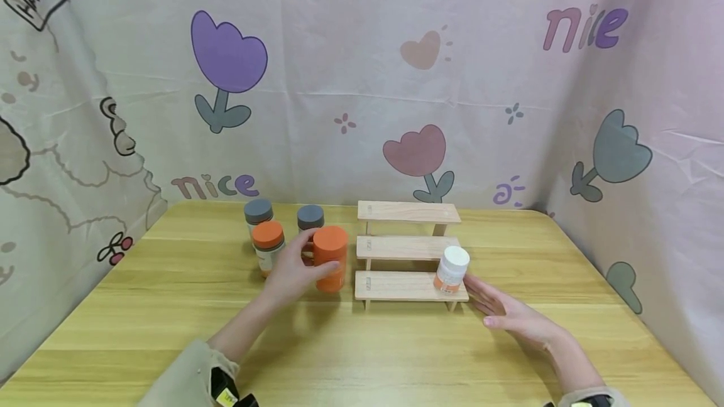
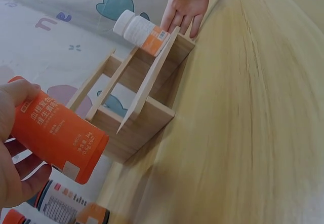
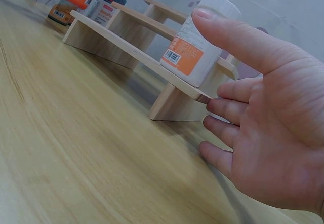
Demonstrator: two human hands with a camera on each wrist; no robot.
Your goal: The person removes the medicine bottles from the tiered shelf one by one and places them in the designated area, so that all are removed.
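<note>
Walled behind and at both sides by pale printed cloth [image 1: 339, 36], with a wood-grain table [image 1: 396, 357] below. With the left hand [image 1: 291, 271], grasping an orange bottle [image 1: 332, 253] between thumb and fingers, upright and clear of the table, at 9 o'clock from a three-tier rack [image 1: 396, 248]. Showing pale print on the bottle's front in the left wrist view. With the right hand [image 1: 511, 317], free, palm bared and fingers stretched toward the rack's near end, thumb spread apart; hard to tell whether touching the lowest board or just beside it.

At 10 o'clock from that hand, standing upright on the lowest board's right end: a white bottle [image 1: 452, 265], banded orange at the foot.

Around the orange bottle, on the table: at 9 o'clock, an orange-lid jar [image 1: 268, 237]; at 11, a grey-lid jar [image 1: 310, 217], partly hidden; at 10, a second grey-lid jar [image 1: 259, 212], just behind the orange lid.

Farther out, printed on the cloth: a pink tulip [image 1: 415, 151] at 12 o'clock from the rack, a grey-green tulip [image 1: 622, 146] at 2.
</note>
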